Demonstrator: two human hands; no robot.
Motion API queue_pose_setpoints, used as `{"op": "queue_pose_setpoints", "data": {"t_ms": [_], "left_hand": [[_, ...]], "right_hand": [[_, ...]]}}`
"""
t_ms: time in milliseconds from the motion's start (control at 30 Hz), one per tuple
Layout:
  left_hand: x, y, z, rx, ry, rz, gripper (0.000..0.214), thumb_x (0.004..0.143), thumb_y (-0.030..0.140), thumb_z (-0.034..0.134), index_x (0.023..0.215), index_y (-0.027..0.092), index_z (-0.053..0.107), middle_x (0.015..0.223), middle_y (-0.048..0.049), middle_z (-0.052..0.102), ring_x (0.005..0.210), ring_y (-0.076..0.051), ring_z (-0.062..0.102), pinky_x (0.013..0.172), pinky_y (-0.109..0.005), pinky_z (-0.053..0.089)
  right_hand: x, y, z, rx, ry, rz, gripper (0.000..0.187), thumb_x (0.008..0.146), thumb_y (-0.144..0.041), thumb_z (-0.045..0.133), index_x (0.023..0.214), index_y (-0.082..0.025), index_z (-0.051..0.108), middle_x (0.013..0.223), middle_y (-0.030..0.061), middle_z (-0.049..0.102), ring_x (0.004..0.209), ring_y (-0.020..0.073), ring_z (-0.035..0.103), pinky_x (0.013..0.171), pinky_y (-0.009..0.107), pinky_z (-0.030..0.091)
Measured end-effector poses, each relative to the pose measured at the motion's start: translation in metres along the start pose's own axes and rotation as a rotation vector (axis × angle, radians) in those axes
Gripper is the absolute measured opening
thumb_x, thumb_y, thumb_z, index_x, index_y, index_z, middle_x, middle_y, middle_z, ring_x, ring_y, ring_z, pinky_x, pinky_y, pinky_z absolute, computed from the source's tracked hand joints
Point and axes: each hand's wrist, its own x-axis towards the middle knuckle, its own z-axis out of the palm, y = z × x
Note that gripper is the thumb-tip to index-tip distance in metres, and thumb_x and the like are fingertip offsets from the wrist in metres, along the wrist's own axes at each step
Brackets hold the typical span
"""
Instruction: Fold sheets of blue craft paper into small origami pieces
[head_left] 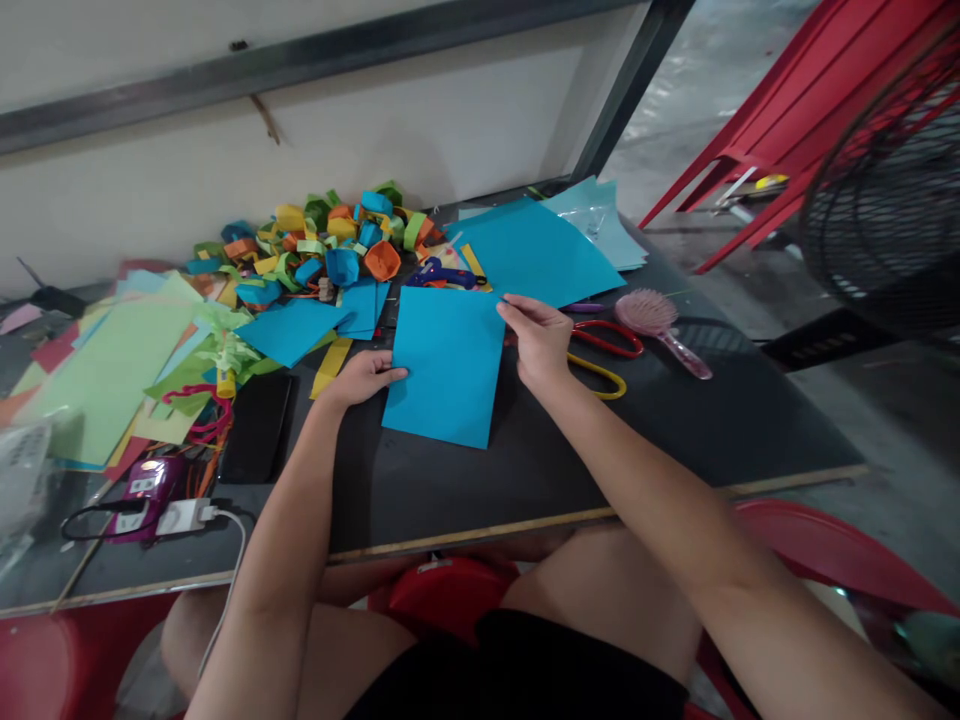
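A blue sheet of paper (448, 370) is held up in front of me, tilted above the dark table. My left hand (367, 376) grips its left edge, thumb in front and fingers partly hidden behind. At the upper right corner, my right hand (538, 335) pinches the same sheet between thumb and fingertips. Just right of that hand lie a red scissor handle (616, 338) and a yellow one (606, 378); their blades are hidden. Smaller blue paper pieces (291, 332) and a yellow strip (330, 368) rest near my left hand. Behind the sheet is a dark blue glue gun (442, 274).
Folded colourful paper shapes (341, 230) are heaped along the wall. Larger blue paper (536, 250) lies behind, with a pink hairbrush (656, 318) at right. Leftward are coloured sheets (112, 360), a black phone (256, 430) and a purple power adapter (150, 490). A fan (892, 190) stands right.
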Motion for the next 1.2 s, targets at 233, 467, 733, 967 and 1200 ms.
{"op": "queue_pose_setpoints", "data": {"t_ms": [233,467,733,967,1200], "left_hand": [[0.0,0.0004,0.0001,0.047,0.035,-0.021,0.037,0.081,0.046,0.059,0.062,0.019,0.042,0.061,0.0049,0.037,0.056,-0.009,0.036,0.057,-0.024,0.032],[0.0001,0.0024,0.001,0.019,0.055,-0.04,0.033,0.081,0.043,0.062,0.063,0.018,0.048,0.061,0.0032,0.045,0.06,-0.011,0.046,0.059,-0.024,0.038],[-0.0003,0.0005,0.001,-0.006,0.078,-0.041,0.03,0.08,0.041,0.064,0.065,0.018,0.052,0.064,0.0014,0.052,0.065,-0.014,0.054,0.062,-0.027,0.043],[0.0001,-0.0024,0.0017,0.004,0.103,-0.051,0.03,0.079,0.043,0.065,0.067,0.019,0.053,0.065,0.0005,0.054,0.067,-0.015,0.055,0.062,-0.027,0.044],[0.0001,-0.0023,0.002,-0.032,0.11,-0.06,0.034,0.077,0.045,0.068,0.064,0.019,0.051,0.061,0.0014,0.052,0.066,-0.015,0.056,0.062,-0.027,0.044]], "right_hand": [[-0.0009,-0.0017,0.0004,-0.019,0.003,-0.006,0.035,0.059,-0.044,0.082,0.084,-0.021,0.074,0.082,0.0024,0.074,0.082,0.0216,0.07,0.072,0.038,0.06],[-0.0013,-0.0046,-0.002,-0.122,-0.024,-0.113,0.033,0.068,-0.048,0.077,0.085,-0.02,0.072,0.082,0.0036,0.072,0.081,0.0203,0.069,0.072,0.037,0.058],[-0.0019,-0.0067,-0.0038,-0.154,-0.061,-0.099,0.033,0.072,-0.053,0.072,0.075,-0.02,0.068,0.062,-0.0009,0.058,0.053,0.0122,0.052,0.047,0.027,0.044],[0.001,-0.0099,-0.0048,-0.201,-0.061,-0.087,0.023,0.075,-0.044,0.069,0.074,-0.021,0.065,0.058,-0.0014,0.054,0.049,0.0123,0.049,0.047,0.029,0.043],[0.005,-0.0022,-0.0075,-0.205,-0.034,-0.133,0.022,0.082,-0.044,0.059,0.082,-0.022,0.064,0.061,-0.002,0.052,0.051,0.0128,0.048,0.05,0.029,0.042]]}}
